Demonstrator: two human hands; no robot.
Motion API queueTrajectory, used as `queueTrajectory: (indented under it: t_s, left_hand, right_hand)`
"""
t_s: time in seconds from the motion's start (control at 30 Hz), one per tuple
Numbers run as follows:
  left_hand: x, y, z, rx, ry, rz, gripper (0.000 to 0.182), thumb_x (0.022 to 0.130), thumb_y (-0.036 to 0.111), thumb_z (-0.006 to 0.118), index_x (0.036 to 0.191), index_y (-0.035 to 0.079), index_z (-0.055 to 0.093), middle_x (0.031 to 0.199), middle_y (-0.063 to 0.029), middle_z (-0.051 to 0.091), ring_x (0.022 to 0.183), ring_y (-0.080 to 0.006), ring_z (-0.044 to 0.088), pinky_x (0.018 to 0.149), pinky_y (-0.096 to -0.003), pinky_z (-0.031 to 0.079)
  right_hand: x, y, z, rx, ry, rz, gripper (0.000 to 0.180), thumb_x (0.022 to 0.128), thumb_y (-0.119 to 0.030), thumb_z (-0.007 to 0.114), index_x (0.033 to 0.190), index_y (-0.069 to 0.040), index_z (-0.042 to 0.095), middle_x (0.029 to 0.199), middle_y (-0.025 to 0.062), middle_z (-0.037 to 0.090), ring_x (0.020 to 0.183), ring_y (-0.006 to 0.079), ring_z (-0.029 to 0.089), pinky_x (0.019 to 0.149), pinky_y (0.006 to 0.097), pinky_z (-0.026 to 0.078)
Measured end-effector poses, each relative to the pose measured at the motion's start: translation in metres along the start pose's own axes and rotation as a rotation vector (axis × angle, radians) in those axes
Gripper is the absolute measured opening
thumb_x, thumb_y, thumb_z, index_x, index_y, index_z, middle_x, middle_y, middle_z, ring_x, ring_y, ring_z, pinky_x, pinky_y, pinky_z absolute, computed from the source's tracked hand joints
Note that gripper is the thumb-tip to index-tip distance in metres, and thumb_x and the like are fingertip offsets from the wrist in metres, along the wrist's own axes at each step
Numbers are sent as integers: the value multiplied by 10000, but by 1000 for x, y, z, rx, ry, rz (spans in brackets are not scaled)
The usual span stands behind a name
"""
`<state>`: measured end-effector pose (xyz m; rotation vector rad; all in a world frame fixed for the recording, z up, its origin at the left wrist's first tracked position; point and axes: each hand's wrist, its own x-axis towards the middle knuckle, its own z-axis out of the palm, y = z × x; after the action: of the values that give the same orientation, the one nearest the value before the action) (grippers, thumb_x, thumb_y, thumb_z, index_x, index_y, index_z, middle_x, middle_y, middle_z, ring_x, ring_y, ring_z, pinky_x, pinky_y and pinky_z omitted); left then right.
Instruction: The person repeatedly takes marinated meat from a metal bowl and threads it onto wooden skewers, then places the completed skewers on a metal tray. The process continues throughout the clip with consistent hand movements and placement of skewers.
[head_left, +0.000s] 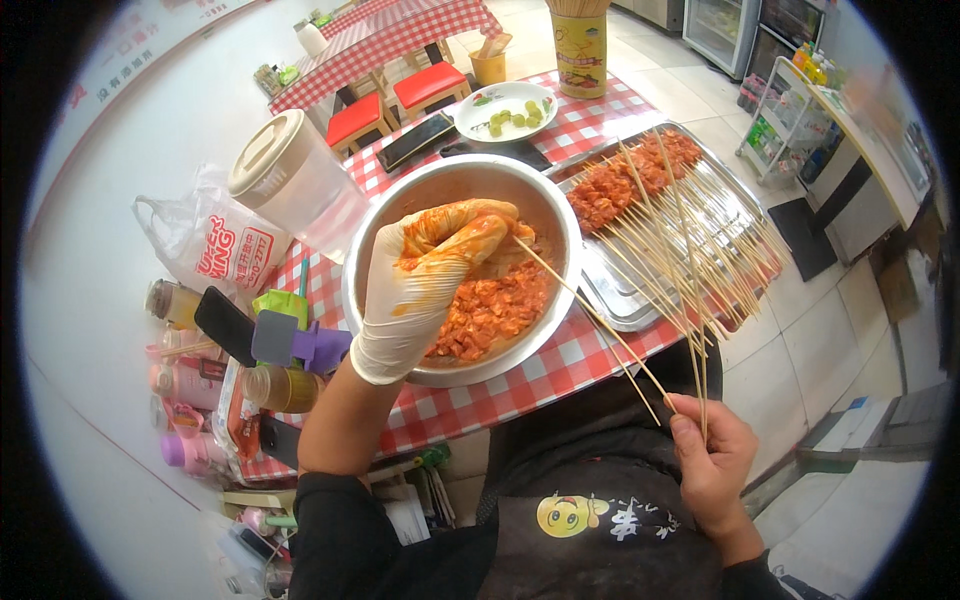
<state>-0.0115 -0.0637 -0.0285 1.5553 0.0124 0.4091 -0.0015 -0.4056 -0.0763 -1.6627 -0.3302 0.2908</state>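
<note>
My left hand (442, 262), in a white glove smeared with red-orange marinade, is over a steel bowl (461, 377). Its fingers curl around a piece of marinated meat (527, 235) at the tip of a bamboo skewer (592, 308). More diced meat (487, 311) lies in the bowl. The skewer's other end is pinched in my bare right hand (712, 450), which also holds a couple of spare skewers (686, 292) pointing up and away. Right of the bowl, a steel tray (622, 296) carries a row of meat skewers (637, 180), their bare ends over its near edge.
Behind the bowl are a plate (469, 112) with green grapes, a phone (418, 141) and a tin of skewers (579, 52). A lidded plastic pitcher (300, 187), plastic bag (217, 232), phone on a stand (225, 324) and jar (281, 388) crowd the left side.
</note>
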Motion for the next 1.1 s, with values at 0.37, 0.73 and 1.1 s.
queueTrajectory:
  t_s: [0.37, 0.73, 1.1]
  left_hand:
    - [-10, 10, 21, -495, 33, -153, 328, 1009, 154, 610, 1271, -44, 607, 1224, -199, 675, 1096, -269, 696, 946, -381, 595]
    - [-12, 1, 14, -419, -14, -143, 368, 1014, 163, 605, 1312, -51, 570, 1262, -206, 652, 1178, -277, 658, 966, -377, 589]
    - [19, 15, -11, 143, -107, -177, 349, 1006, 138, 617, 1317, -21, 614, 1210, -140, 693, 1133, -205, 671, 950, -327, 570]
  right_hand:
    - [0, 12, 5, 36, 2, -87, 197, 935, 52, 645, 1124, 53, 705, 753, -22, 645, 645, 13, 524, 572, 181, 402]
    - [15, -1, 8, 133, -151, -14, 207, 973, 14, 597, 1154, 58, 689, 679, -15, 600, 556, 21, 493, 500, 203, 380]
    - [48, 1, 16, 227, -155, 52, 232, 1017, -78, 559, 1164, 69, 661, 692, -30, 565, 515, 8, 409, 473, 183, 305]
